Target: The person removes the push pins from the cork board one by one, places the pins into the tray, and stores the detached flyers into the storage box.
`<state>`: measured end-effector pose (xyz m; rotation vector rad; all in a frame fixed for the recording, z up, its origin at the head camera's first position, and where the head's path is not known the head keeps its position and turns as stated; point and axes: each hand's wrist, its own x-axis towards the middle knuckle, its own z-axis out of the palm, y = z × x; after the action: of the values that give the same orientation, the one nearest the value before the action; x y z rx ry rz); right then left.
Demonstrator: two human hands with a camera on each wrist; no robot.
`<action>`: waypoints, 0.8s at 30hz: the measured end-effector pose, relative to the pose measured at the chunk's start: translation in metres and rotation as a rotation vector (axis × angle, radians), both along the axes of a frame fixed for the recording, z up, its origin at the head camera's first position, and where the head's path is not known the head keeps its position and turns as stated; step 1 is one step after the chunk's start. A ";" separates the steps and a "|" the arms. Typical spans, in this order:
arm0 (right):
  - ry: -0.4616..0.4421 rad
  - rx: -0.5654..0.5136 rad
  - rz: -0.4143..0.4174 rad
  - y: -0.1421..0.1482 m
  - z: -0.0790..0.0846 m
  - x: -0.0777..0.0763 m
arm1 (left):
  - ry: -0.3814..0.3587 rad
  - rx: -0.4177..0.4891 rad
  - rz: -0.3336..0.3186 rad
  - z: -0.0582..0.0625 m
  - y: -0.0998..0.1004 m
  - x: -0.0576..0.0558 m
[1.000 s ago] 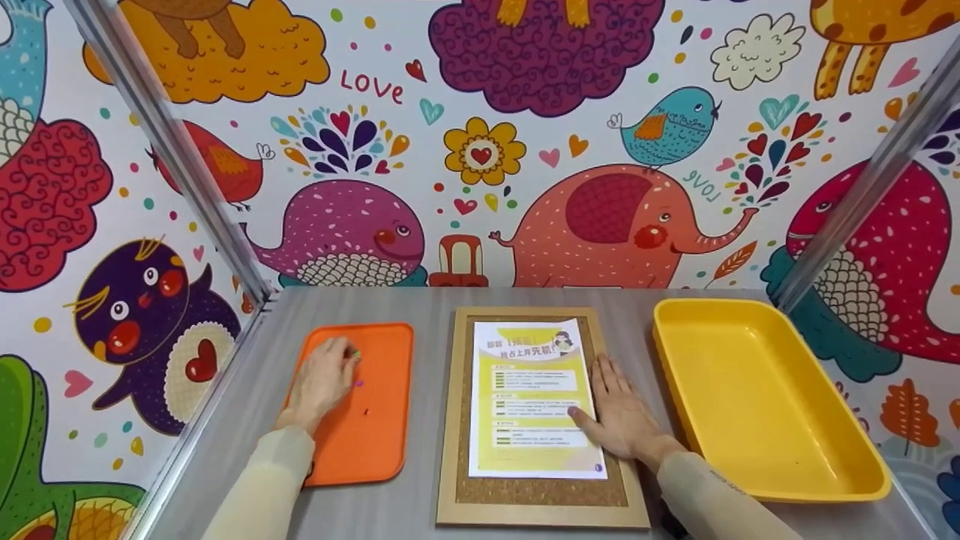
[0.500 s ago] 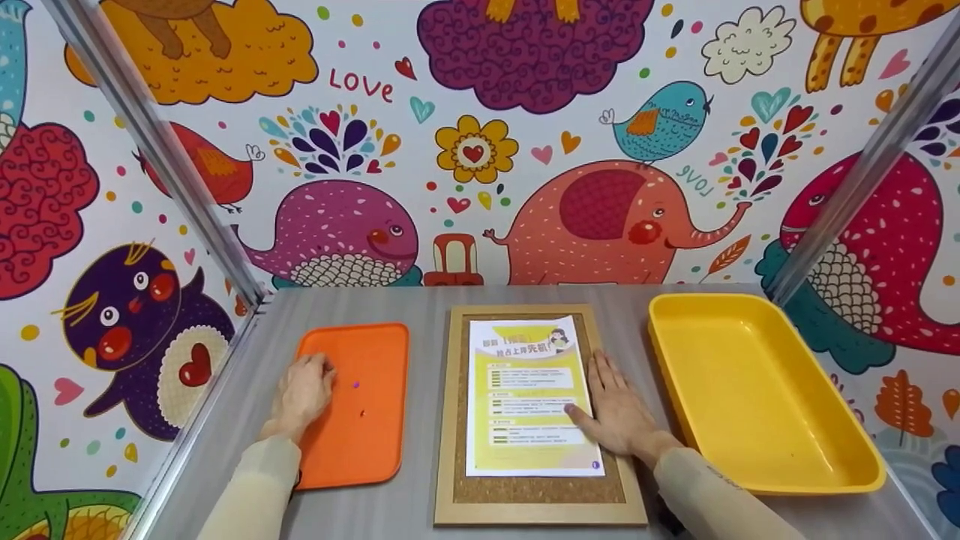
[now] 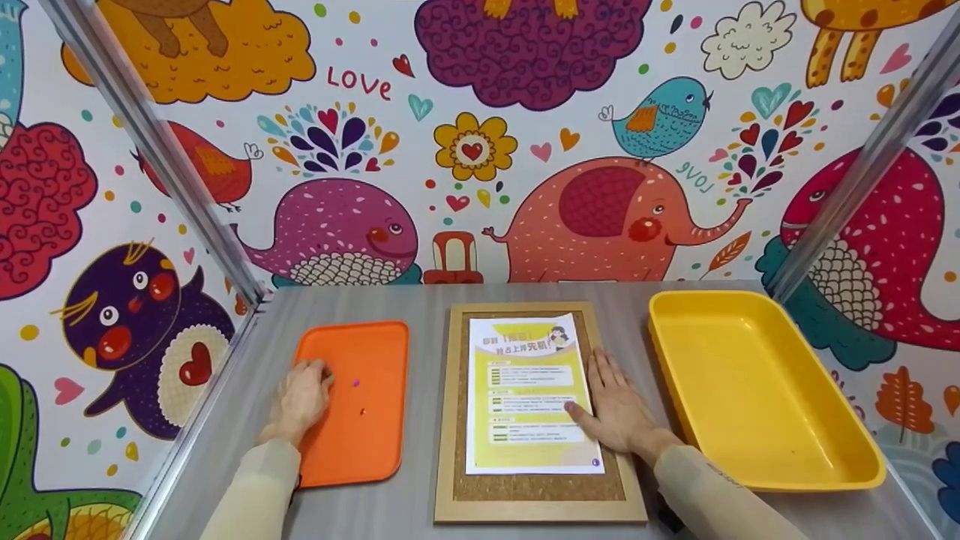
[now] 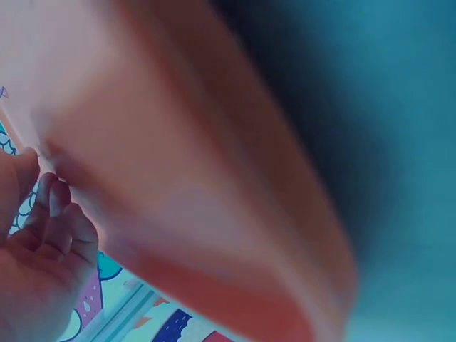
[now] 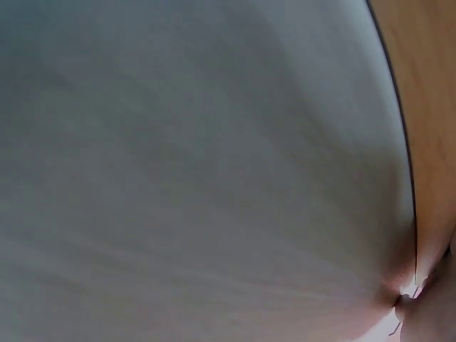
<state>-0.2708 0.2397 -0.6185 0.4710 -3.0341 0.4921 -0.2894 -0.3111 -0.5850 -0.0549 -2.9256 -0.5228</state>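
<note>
My left hand (image 3: 301,397) is over the left side of an orange tray (image 3: 367,450), pinching a small green push pin (image 3: 328,372) at its fingertips. In the left wrist view, the thumb and bent fingers (image 4: 60,214) come together close over the tray's blurred surface. A purple push pin (image 3: 356,383) and a red one (image 3: 363,411) lie on the tray. My right hand (image 3: 619,409) lies flat with fingers extended along the right side of a framed cork board (image 3: 540,489). Its thumb rests on the right edge of a yellow printed sheet (image 3: 525,454) lying on the cork.
To the right of the board stands a deep yellow bin (image 3: 765,405). Grey tabletop (image 3: 427,360) shows between tray and board. Metal posts (image 3: 161,142) and a cartoon-printed wall (image 3: 517,135) enclose the table at the back and sides.
My left hand has drawn back to the left with the green push pin, away from the purple and red pins. The right hand stays on the board; the head view has shifted slightly.
</note>
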 end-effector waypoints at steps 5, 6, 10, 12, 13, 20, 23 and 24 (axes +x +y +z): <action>0.003 0.001 0.002 0.000 -0.001 -0.001 | -0.001 -0.004 0.009 -0.002 0.000 0.002; 0.004 0.001 0.002 0.000 -0.001 -0.001 | 0.003 0.000 0.009 -0.002 0.000 0.002; 0.013 0.001 0.004 -0.001 -0.001 -0.001 | 0.036 0.022 0.015 -0.002 0.001 0.005; 0.009 0.003 0.004 -0.001 0.000 0.000 | 0.065 0.037 0.018 -0.003 0.003 0.006; 0.005 0.003 0.004 -0.001 0.000 0.000 | 0.082 0.045 0.019 -0.003 0.004 0.007; -0.053 0.003 -0.016 0.000 0.003 0.001 | 0.228 0.118 -0.017 -0.004 0.023 0.010; -0.064 0.007 -0.017 -0.001 0.003 0.000 | 0.226 0.119 0.006 -0.001 0.033 0.013; -0.066 0.010 -0.016 -0.001 0.003 -0.001 | 0.222 0.123 0.013 0.000 0.036 0.014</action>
<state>-0.2715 0.2386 -0.6159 0.4386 -3.1019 0.5011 -0.2753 -0.2753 -0.5853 -0.0739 -2.6715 -0.6486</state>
